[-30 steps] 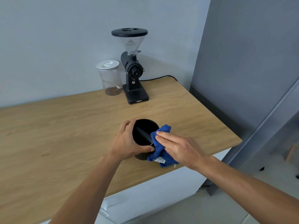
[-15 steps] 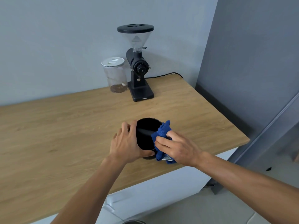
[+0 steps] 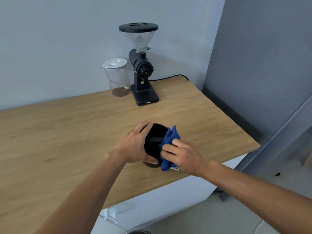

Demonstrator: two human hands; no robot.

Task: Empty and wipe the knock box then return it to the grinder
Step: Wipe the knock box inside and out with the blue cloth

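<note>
A: Wooden worktop [image 3: 67,141] against grey-blue wall, lower half of frame. Knock box [image 3: 152,144] low centre, near front edge, tipped so mouth faces up and toward camera. Knock bar visible across the dark interior.

B: Grip states?

A: Left hand [image 3: 135,147] wrapped round left wall of knock box, fingertips over far rim, thumb at near rim. Closed on it, bracing. Right hand [image 3: 184,156] bunched on blue cloth [image 3: 170,141], pressing it at right rim and down the right outer wall. Cloth partly inside the mouth, rest hanging outside to the worktop.

B: Wiping step, then?

A: Looks so. No grounds visible inside, though interior too dark to be sure. Rim and right wall under the cloth now.

B: Key relation for the return?

A: Grinder [image 3: 143,75] upper centre, at back of worktop, well apart from knock box. Lies up-frame and slightly left of the left-hand grip. Clear lidded jar [image 3: 117,78] just beside grinder's left; power cord trailing right behind it. Bare worktop between box and grinder.

B: Which hand for the carry?

A: Left, probably. Already holding the box; right occupied by cloth. Box axis tilted, so needs righting before setting down. Landing spot probably front or right of grinder base, clear of jar.
</note>
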